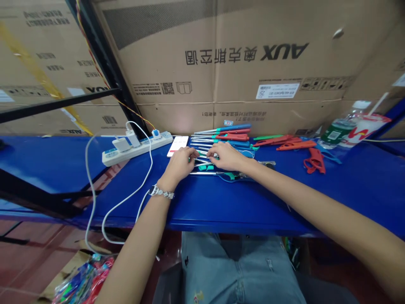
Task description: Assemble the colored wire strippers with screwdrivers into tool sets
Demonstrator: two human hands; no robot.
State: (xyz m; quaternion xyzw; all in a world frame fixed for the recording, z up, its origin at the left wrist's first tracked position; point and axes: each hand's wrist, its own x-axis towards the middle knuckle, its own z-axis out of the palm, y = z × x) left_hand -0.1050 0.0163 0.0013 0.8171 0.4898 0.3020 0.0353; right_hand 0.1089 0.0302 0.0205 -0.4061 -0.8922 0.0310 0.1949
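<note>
My left hand, with a watch on its wrist, has its fingers curled over the ends of thin metal rods. Facing it, my right hand is closed over the same rods, fingertips bent down. What each hand pinches is too small to make out. Just below the fingers lie small green pieces. A long silver rod with a green part lies nearest me. Beyond my right hand, rods with blue handles and red handles lie side by side.
A phone with a lit screen and a white power strip with cables are on the left. Orange-red plastic gun-shaped parts, a green-labelled bottle and a cup are on the right. A cardboard wall backs the blue table.
</note>
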